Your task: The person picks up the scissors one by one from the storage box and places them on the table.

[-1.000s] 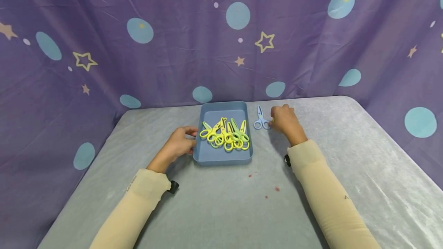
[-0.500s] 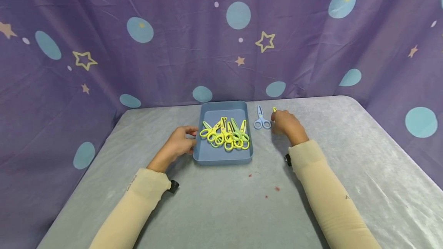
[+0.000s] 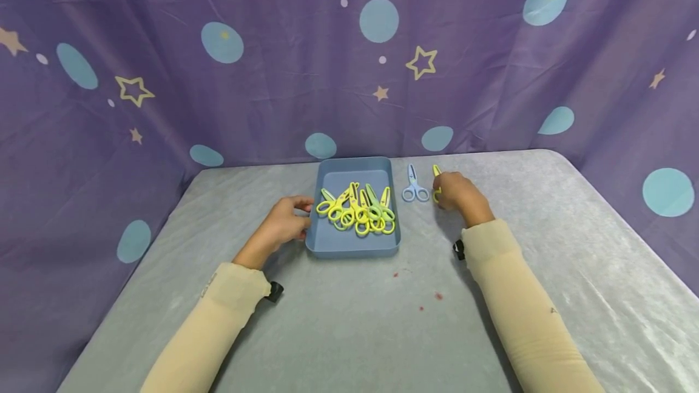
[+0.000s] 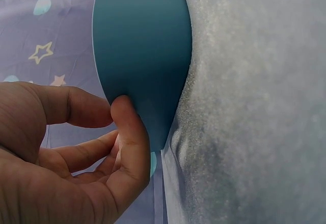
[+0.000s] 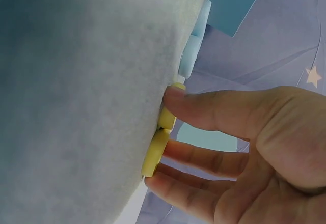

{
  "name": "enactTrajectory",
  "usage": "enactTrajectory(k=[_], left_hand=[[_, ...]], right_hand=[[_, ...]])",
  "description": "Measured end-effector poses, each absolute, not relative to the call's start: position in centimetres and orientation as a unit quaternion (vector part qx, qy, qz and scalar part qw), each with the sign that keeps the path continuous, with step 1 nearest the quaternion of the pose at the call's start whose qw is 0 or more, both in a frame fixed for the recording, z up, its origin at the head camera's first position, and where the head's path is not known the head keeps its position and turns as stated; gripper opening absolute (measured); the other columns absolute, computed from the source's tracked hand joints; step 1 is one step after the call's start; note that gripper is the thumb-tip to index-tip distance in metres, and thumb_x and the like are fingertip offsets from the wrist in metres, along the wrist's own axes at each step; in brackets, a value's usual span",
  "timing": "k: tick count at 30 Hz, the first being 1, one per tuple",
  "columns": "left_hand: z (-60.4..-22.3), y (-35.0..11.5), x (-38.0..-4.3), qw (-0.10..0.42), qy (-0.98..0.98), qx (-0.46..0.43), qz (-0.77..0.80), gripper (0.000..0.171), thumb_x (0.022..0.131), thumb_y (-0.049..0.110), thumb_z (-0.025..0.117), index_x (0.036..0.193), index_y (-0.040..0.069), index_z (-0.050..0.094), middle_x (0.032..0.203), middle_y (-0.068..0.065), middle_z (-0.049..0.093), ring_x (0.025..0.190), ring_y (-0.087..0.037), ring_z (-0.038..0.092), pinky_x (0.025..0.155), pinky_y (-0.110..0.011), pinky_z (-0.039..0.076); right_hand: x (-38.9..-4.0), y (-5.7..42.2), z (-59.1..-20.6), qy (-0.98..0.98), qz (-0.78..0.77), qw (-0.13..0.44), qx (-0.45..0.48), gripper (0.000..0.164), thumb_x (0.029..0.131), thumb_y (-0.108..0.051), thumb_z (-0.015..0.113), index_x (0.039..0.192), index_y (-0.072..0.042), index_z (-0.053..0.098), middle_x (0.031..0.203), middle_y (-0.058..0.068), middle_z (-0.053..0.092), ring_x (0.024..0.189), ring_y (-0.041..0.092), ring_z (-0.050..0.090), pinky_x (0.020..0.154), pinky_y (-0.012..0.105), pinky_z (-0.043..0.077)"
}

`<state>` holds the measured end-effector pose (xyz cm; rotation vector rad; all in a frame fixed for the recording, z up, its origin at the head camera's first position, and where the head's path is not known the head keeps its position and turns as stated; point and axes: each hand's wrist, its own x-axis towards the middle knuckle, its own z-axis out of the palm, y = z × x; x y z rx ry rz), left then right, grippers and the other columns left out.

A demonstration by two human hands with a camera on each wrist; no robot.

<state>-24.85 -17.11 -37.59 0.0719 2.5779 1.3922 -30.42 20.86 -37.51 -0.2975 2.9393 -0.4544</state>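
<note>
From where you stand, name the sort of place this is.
Probably a makeshift tabletop recording setup: a purple star-patterned curtain hangs behind a cloth-covered table that bears a blue tray of scissors.

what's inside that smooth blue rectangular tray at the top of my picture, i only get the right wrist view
Observer: A cluster of yellow and light green scissors with looped handles lies inside the smooth blue rectangular tray.
Operator: ok and where's the bare left hand
Observer: It is at the outer side of the tray's left wall.
Operator: which way do the blades go on the pale blue scissors with looped handles
Observer: They point toward the far edge of the grey cloth-covered table.
</note>
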Motion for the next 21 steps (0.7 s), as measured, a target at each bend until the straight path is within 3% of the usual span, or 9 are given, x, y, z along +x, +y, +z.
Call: enactTrajectory(k=[6, 15, 21], left_hand=[[-37.5, -17.1, -24.8, 0.106, 0.876, 0.026, 0.470, 0.062, 0.089, -0.006, 0.054, 0.150, -0.001, 0.047, 0.135, -0.017, 0.051, 0.075, -0.018, 0.059, 0.064, -0.035, 0.058], [-37.6, -17.1, -24.9, 0.107, 0.877, 0.022, 0.469, 0.062, 0.088, -0.006, 0.054, 0.150, 0.000, 0.048, 0.137, -0.018, 0.052, 0.085, -0.023, 0.063, 0.065, -0.033, 0.058], [-37.6, -17.1, -24.9, 0.109, 0.876, 0.021, 0.469, 0.063, 0.089, -0.006, 0.054, 0.151, 0.001, 0.048, 0.137, -0.017, 0.051, 0.087, -0.024, 0.063, 0.066, -0.034, 0.058]], right_hand=[[-30.4, 20.8, -37.6, 0.980, -0.147, 0.074, -0.111, 0.043, 0.085, 0.003, 0.064, 0.128, 0.005, 0.066, 0.129, 0.032, 0.060, 0.119, 0.044, 0.055, 0.100, 0.055, 0.046], [-29.9, 20.3, -36.9, 0.981, -0.143, 0.073, -0.107, 0.046, 0.089, 0.001, 0.060, 0.135, 0.002, 0.062, 0.137, 0.032, 0.054, 0.128, 0.051, 0.049, 0.108, 0.061, 0.040], [-29.3, 19.7, -35.9, 0.982, -0.140, 0.056, -0.110, 0.046, 0.095, -0.013, 0.068, 0.138, 0.000, 0.060, 0.139, 0.029, 0.052, 0.128, 0.053, 0.047, 0.104, 0.065, 0.041]])
